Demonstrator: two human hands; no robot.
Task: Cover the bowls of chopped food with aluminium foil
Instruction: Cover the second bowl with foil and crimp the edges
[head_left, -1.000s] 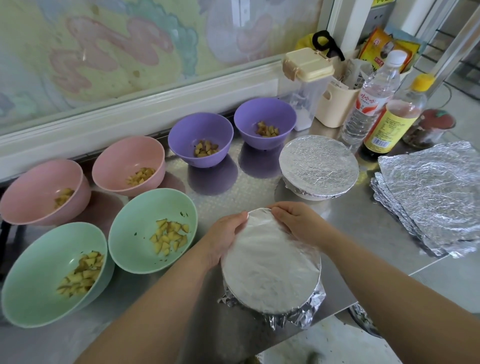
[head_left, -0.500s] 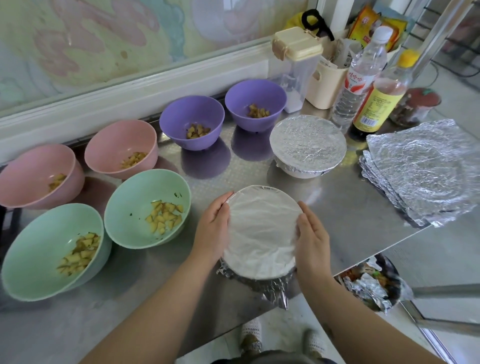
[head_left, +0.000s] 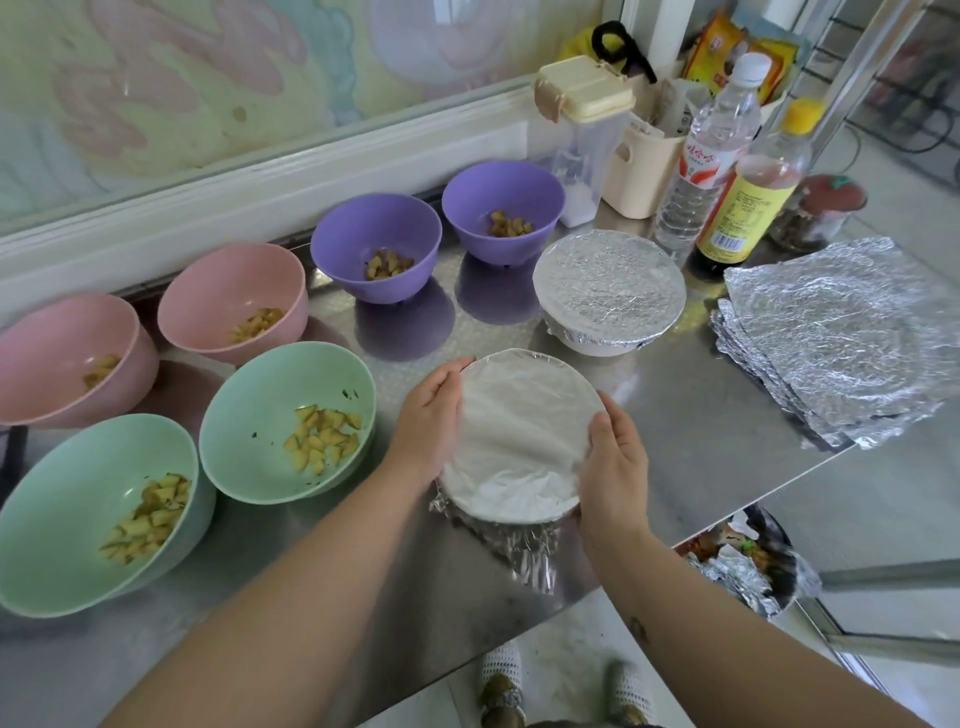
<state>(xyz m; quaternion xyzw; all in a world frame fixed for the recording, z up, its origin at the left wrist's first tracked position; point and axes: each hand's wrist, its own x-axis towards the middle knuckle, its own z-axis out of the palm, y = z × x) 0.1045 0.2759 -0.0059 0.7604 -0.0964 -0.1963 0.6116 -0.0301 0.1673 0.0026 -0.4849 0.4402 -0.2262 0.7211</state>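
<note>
Both hands, left (head_left: 428, 418) and right (head_left: 613, 467), were pressed flat on opposite sides of the foil-covered bowl (head_left: 519, 441) near the surface's (head_left: 675, 415) front edge, six uncovered bowls sitting left.

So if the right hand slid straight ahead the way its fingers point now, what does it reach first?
The right hand cups the near foil-covered bowl, fingers pointing away toward the back of the counter. Going straight on, it would probably meet the other foil-covered bowl first, though depth is hard to judge here.
</note>
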